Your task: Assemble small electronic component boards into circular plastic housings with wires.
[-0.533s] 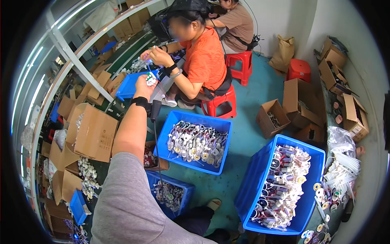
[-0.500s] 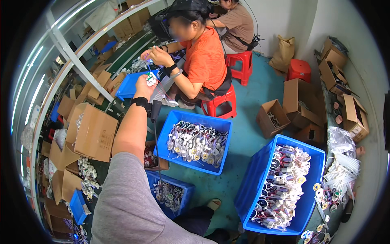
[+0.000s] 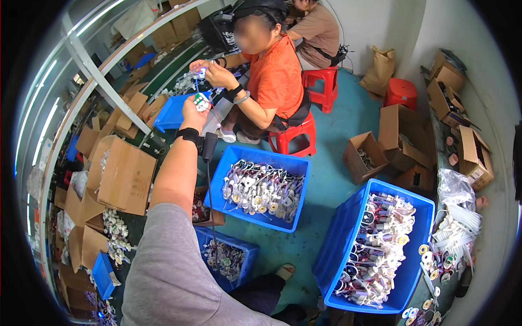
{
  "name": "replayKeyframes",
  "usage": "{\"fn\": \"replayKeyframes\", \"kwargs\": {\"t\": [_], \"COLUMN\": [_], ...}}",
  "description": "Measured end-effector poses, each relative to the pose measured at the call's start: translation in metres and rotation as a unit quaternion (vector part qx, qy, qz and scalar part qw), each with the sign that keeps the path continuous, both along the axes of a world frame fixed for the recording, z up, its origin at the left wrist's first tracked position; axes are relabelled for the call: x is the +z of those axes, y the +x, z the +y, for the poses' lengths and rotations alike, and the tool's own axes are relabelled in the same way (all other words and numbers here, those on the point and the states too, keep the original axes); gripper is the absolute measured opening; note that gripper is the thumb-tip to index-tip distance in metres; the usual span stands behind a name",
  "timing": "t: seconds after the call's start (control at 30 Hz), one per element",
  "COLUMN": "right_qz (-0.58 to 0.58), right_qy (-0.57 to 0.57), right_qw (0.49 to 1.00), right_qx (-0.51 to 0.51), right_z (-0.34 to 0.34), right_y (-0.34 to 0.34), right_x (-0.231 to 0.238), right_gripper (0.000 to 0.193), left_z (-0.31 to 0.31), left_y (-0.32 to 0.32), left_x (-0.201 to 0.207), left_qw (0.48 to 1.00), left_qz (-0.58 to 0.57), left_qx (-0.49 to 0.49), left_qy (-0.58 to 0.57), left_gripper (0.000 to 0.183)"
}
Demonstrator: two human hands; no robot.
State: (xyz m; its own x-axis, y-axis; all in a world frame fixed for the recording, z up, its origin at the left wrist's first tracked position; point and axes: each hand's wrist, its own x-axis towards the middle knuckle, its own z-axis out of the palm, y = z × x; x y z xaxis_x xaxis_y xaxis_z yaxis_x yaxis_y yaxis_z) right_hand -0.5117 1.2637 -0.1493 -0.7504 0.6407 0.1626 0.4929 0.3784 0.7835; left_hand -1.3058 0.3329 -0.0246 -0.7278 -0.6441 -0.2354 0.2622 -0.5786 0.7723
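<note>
My left hand (image 3: 192, 115) reaches forward at the end of my outstretched arm, a dark band on its wrist. Its fingers are closed on a small white-and-green circuit board (image 3: 202, 102). Thin wires seem to run from the board toward a co-worker's hands (image 3: 215, 73), just beyond mine. Those hands hold a small part glowing blue-violet (image 3: 202, 72). Below my hand lies the edge of a blue tray (image 3: 174, 111) on the workbench. A black device with a cable (image 3: 209, 145) hangs at my wrist. My right hand is out of view.
Blue bins with wired white parts stand on the floor at centre (image 3: 255, 224), below it (image 3: 247, 259) and at right (image 3: 348, 217). The co-worker sits on a red stool (image 3: 293, 140); another person sits behind. Cardboard boxes (image 3: 128, 176) line the left bench; more boxes (image 3: 361, 163) stand right.
A blue-violet glow has appeared at the co-worker's hands, which have shifted slightly. The co-worker's head has moved up and right. My left hand stays in nearly the same place, still holding the board.
</note>
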Motion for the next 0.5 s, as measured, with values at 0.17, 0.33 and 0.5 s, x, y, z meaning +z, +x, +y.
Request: {"fn": "replayKeyframes", "kwargs": {"t": [0.17,0.33,0.5], "right_qz": [0.005,0.009,0.015], "right_qy": [-0.006,-0.015,-0.023], "right_qw": [1.0,0.999,0.997], "right_qx": [-0.024,-0.049,-0.069], "right_z": [-0.001,-0.003,0.002], "right_y": [-0.006,-0.008,-0.015], "right_x": [0.002,0.002,-0.004], "right_gripper": [0.058,0.059,0.06], "left_z": [-0.003,0.01,0.011], "left_y": [0.004,0.004,0.001], "left_x": [-0.002,0.002,0.0], "left_qw": [0.999,1.0,0.999], "left_qz": [0.019,-0.006,-0.011], "left_qx": [-0.026,-0.003,-0.014], "left_qy": [-0.002,-0.014,-0.042], "left_gripper": [0.016,0.017,0.018]}}
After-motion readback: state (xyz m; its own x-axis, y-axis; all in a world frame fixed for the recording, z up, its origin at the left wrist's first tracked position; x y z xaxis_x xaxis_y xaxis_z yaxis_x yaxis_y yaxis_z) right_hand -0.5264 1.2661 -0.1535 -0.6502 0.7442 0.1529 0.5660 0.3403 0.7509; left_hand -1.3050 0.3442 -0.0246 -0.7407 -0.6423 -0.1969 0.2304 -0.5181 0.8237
